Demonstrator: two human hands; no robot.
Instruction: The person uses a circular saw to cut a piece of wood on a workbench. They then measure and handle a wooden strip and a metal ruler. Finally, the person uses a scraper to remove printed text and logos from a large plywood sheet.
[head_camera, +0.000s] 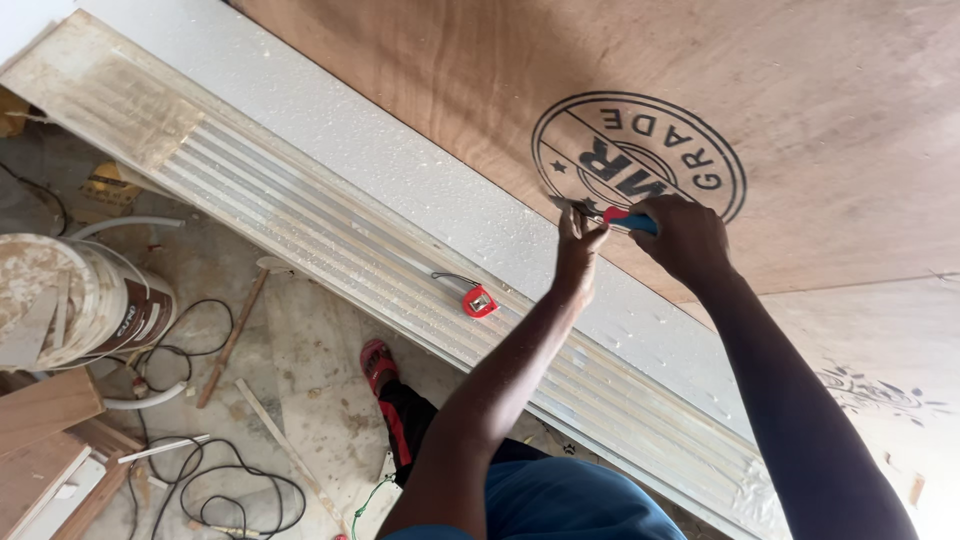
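Note:
A large brown plywood sheet (520, 80) with a round dark stamp lies on a stack of white boards (330, 150). My right hand (682, 236) grips a small tool with a blue and red handle (632, 220) at the lower edge of the stamp. My left hand (580, 243) pinches the tool's metal tip against the plywood, fingers closed around it. A small red tape measure (479, 301) with a black cord rests on the ribbed edges of the stacked boards, left of my left forearm.
On the floor at the left stand a dirty white bucket (75, 300), a tangle of black cable (215, 490), wooden strips (232, 338) and planks (45, 410). My foot in a red sandal (378, 362) is beside the boards. Sawdust covers the floor.

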